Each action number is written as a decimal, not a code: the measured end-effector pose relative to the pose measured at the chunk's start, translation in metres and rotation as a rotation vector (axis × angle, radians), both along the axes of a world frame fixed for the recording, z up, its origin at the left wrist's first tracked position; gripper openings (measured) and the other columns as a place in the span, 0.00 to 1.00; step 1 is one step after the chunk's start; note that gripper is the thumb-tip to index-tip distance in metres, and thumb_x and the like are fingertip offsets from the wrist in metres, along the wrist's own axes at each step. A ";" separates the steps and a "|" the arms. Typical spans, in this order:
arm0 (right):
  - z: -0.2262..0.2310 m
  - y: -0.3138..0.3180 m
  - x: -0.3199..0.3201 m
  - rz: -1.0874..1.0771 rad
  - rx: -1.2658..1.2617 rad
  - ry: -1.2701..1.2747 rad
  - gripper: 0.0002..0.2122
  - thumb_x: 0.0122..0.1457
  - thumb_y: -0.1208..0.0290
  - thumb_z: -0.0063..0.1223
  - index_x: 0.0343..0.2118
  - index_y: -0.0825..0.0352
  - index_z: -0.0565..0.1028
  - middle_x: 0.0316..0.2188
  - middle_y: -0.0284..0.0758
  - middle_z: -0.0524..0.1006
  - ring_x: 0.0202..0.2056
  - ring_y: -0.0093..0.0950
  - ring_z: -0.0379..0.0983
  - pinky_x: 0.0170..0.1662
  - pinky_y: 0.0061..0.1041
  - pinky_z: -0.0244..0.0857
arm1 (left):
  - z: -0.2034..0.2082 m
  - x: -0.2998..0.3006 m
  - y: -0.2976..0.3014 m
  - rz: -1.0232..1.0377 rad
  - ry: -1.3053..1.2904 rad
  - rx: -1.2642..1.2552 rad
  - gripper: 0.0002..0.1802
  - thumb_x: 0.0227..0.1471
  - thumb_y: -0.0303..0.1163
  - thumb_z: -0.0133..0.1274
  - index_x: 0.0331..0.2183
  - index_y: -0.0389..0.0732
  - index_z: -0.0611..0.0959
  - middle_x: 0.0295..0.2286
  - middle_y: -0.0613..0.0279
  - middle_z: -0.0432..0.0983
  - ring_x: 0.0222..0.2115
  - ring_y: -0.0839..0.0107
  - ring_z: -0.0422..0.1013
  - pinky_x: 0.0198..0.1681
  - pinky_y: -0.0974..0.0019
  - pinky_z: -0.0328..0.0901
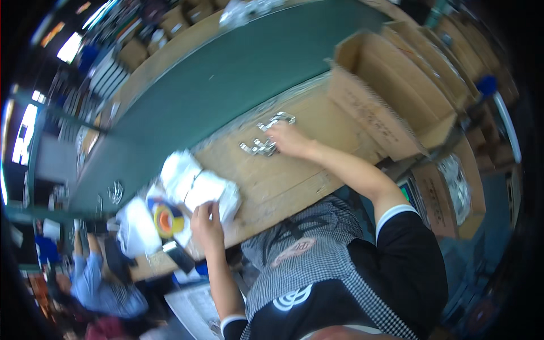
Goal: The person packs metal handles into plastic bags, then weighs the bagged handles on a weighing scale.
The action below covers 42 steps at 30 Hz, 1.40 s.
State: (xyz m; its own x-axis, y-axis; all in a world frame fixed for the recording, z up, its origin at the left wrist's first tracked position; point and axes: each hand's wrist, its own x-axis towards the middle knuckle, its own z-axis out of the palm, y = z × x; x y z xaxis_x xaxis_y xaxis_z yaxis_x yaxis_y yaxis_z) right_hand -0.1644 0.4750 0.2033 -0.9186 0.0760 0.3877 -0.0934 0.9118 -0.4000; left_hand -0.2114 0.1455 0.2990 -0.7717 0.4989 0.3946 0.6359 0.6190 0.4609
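Observation:
My right hand (289,140) reaches over the cardboard-covered bench, its fingers drawn together on a loose group of small shiny metal fittings (259,148). More fittings (281,118) lie just beyond my fingertips. Motion blur hides the exact shape of the pieces. My left hand (207,228) is at the near edge of a stack of white plastic bags (207,190), with thumb and fingers bent against the plastic; it seems to pinch a bag, though the contact is blurred. A dark band crosses the stack.
Left of my left hand are a yellow tape roll (168,221), another white bag (137,229) and a dark phone-like object (179,256). An open cardboard box (368,107) stands at the right. Beyond runs a green surface (226,68). A co-worker (107,283) is at the lower left.

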 end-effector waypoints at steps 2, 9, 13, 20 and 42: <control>0.008 -0.003 0.002 -0.029 -0.001 -0.043 0.11 0.50 0.78 0.51 0.38 0.70 0.75 0.36 0.41 0.75 0.41 0.40 0.70 0.44 0.37 0.65 | 0.008 0.003 0.012 0.024 -0.018 0.020 0.06 0.46 0.27 0.60 0.29 0.37 0.81 0.25 0.54 0.76 0.26 0.58 0.73 0.29 0.60 0.65; 0.047 0.009 0.006 -0.317 -0.160 0.136 0.07 0.52 0.77 0.52 0.34 0.69 0.73 0.31 0.41 0.76 0.33 0.39 0.73 0.36 0.36 0.66 | 0.005 0.006 -0.002 0.119 -0.033 -0.009 0.04 0.50 0.26 0.55 0.29 0.37 0.77 0.23 0.50 0.76 0.26 0.53 0.74 0.28 0.57 0.66; 0.084 0.001 0.020 -0.345 -0.496 0.238 0.05 0.57 0.74 0.53 0.34 0.69 0.72 0.28 0.39 0.77 0.27 0.29 0.75 0.30 0.28 0.67 | 0.010 0.006 0.001 0.147 -0.193 0.085 0.03 0.50 0.26 0.55 0.29 0.38 0.78 0.22 0.52 0.75 0.24 0.53 0.73 0.28 0.57 0.65; 0.109 -0.043 0.039 -0.073 -0.812 0.181 0.04 0.58 0.77 0.53 0.35 0.70 0.73 0.25 0.31 0.76 0.25 0.17 0.71 0.28 0.19 0.66 | -0.002 0.012 -0.002 0.123 0.029 0.066 0.05 0.48 0.27 0.58 0.29 0.38 0.78 0.23 0.55 0.73 0.22 0.58 0.71 0.26 0.59 0.65; 0.146 -0.099 0.024 0.446 -1.502 -0.359 0.02 0.60 0.77 0.51 0.34 0.69 0.71 0.24 0.32 0.75 0.19 0.15 0.72 0.17 0.09 0.61 | 0.008 0.026 0.003 0.011 -0.295 0.616 0.10 0.46 0.13 0.53 0.32 0.34 0.83 0.24 0.59 0.73 0.25 0.71 0.71 0.30 0.72 0.66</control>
